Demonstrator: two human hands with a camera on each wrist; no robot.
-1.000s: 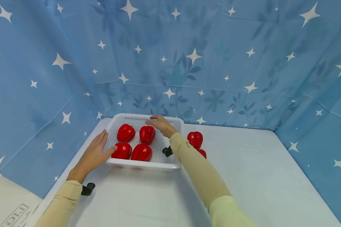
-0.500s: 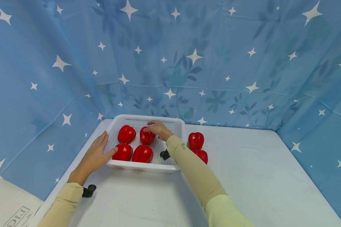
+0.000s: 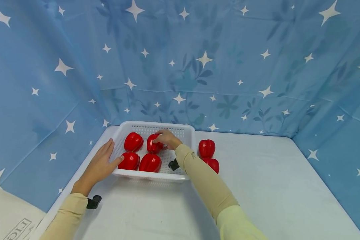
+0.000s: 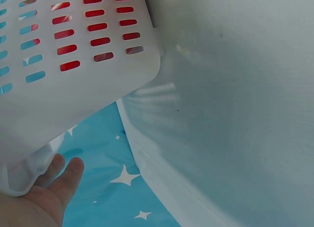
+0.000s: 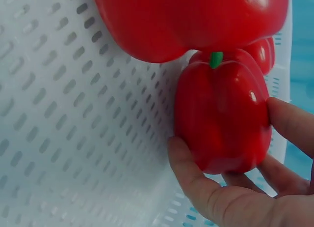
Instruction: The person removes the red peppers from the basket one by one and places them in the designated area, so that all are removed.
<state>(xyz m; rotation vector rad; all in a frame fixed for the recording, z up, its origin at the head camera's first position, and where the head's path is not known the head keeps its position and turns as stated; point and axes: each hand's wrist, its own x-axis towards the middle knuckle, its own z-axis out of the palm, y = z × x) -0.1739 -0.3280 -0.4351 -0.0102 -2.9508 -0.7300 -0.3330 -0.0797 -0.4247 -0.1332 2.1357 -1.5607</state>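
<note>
Inside the white perforated basket, my right hand holds a red bell pepper by its sides. In the right wrist view, that bell pepper points its green stem away from the hand, the thumb on one side and fingers on the other. Three more red bell peppers lie in the basket: one at the back left, another at the front left, a third at front middle. My left hand rests at the basket's left front corner, fingers straight along its side, thumb over the rim.
Two red bell peppers lie on the white table right of the basket, one farther back and one partly behind my right sleeve. A blue star-patterned curtain stands behind the table and at both sides.
My right hand has come down from above the back of the basket onto the back middle bell pepper and taken hold of it, tilting it slightly. The left hand stays at the basket corner.
</note>
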